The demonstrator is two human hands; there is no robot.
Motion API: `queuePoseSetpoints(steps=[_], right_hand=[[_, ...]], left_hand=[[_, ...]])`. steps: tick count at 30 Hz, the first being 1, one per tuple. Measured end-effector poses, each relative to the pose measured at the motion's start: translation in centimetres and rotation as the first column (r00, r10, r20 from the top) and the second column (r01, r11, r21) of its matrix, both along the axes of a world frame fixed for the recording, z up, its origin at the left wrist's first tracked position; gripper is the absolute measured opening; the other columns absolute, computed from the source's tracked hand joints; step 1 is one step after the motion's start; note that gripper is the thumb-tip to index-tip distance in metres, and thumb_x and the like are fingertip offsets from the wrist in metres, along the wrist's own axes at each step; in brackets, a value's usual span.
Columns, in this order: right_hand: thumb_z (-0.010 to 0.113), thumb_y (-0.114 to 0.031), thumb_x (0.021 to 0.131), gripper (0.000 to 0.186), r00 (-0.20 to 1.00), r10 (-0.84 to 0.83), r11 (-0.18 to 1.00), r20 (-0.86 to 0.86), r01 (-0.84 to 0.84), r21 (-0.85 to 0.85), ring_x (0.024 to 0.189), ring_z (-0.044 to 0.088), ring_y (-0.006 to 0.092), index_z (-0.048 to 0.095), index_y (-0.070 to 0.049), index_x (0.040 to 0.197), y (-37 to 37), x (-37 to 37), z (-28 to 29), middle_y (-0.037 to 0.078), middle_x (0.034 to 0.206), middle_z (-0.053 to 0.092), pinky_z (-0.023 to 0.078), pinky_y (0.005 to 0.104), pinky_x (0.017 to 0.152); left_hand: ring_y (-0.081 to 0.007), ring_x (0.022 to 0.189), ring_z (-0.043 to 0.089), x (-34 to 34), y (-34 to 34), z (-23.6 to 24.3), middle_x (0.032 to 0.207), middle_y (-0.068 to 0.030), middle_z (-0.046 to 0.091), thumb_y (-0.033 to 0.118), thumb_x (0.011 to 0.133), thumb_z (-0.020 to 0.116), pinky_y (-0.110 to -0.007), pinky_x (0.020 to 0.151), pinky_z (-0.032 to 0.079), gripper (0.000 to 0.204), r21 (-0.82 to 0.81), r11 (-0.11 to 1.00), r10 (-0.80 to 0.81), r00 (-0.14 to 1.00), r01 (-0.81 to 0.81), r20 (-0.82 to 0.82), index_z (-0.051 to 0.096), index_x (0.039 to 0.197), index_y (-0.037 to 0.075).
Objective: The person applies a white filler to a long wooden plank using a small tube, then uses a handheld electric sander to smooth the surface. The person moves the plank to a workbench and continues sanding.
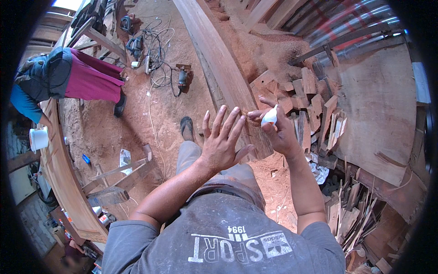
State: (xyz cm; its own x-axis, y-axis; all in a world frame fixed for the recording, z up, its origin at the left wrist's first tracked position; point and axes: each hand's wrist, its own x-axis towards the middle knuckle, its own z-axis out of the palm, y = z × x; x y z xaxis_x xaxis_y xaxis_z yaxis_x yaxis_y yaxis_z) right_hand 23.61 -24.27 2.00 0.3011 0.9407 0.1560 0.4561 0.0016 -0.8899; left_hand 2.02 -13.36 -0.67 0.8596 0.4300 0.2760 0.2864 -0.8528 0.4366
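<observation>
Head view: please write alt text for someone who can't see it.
A bare right hand holds a small white bottle beside the spread left hand, at the near end of a long wooden plank. Power tools lie on the dusty ground ahead-left, wood scraps are piled to the right, and another person stands at far left.

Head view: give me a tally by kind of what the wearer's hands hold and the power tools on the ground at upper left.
White pointed-tip container, in the right hand: 1
Power tools (farthest tool, middle tool, nearest tool): 3
Total: 4
</observation>
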Motion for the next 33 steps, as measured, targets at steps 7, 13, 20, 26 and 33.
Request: queuePoseSetpoints(steps=[7, 13, 20, 26, 33], right_hand=[[0.064, -0.055, 0.106, 0.053, 0.996, 0.035, 0.999, 0.082, -0.032, -0.027, 0.151, 0.048, 0.0354, 0.068, -0.005, 0.124, 2.4, 0.1, 1.0, 0.008, 0.128, 0.079, 0.035, 0.0513, 0.124], [0.064, -0.056, 0.106, 0.054, 1.000, 0.012, 0.999, 0.024, -0.012, -0.033, 0.149, 0.049, 0.0349, 0.070, -0.006, 0.123, 1.3, 0.4, 0.5, 0.007, 0.128, 0.079, 0.035, 0.0506, 0.123], [0.063, -0.056, 0.106, 0.056, 0.999, 0.008, 1.000, 0.041, -0.008, 0.010, 0.148, 0.050, 0.0332, 0.069, -0.004, 0.127, 0.7, 0.1, 0.3, 0.007, 0.123, 0.081, 0.036, 0.0499, 0.123], [0.063, -0.055, 0.107, 0.056, 0.997, 0.022, 1.000, 0.067, -0.022, 0.000, 0.148, 0.050, 0.0334, 0.066, -0.004, 0.130, 0.6, 0.1, 0.3, 0.009, 0.122, 0.081, 0.037, 0.0496, 0.122], [0.062, -0.057, 0.107, 0.056, 0.997, 0.023, 1.000, 0.080, -0.021, -0.016, 0.147, 0.051, 0.0340, 0.068, -0.005, 0.129, 0.0, 0.2, 0.5, 0.007, 0.123, 0.081, 0.038, 0.0498, 0.122]], left_hand=[[-0.0425, 0.163, 0.025, 0.0, 0.4, -0.5, 0.171, -0.0177, 0.039, 0.063, 0.097, 0.070, -0.065, 0.132, 0.006, 0.092, -0.042, 0.999, -0.001, 1.000, 0.002, 0.018, 0.041, 0.164, 0.008], [-0.0416, 0.163, 0.025, 0.1, 0.6, -0.2, 0.170, -0.0166, 0.039, 0.064, 0.097, 0.069, -0.065, 0.132, 0.006, 0.093, -0.003, 1.000, -0.004, 1.000, 0.004, 0.017, 0.039, 0.166, 0.008], [-0.0419, 0.163, 0.025, 0.1, 0.5, -0.5, 0.171, -0.0165, 0.039, 0.065, 0.097, 0.067, -0.065, 0.132, 0.005, 0.094, -0.015, 1.000, -0.011, 1.000, 0.011, 0.027, 0.039, 0.165, 0.007], [-0.0407, 0.163, 0.025, 0.1, 0.4, -0.8, 0.172, -0.0162, 0.038, 0.064, 0.098, 0.067, -0.066, 0.131, 0.006, 0.092, -0.006, 1.000, -0.007, 1.000, 0.008, 0.020, 0.040, 0.164, 0.007], [-0.0377, 0.165, 0.024, -0.2, 0.4, -1.0, 0.173, -0.0145, 0.037, 0.065, 0.098, 0.067, -0.066, 0.131, 0.006, 0.087, -0.024, 1.000, -0.012, 1.000, 0.012, 0.001, 0.045, 0.164, 0.011]])
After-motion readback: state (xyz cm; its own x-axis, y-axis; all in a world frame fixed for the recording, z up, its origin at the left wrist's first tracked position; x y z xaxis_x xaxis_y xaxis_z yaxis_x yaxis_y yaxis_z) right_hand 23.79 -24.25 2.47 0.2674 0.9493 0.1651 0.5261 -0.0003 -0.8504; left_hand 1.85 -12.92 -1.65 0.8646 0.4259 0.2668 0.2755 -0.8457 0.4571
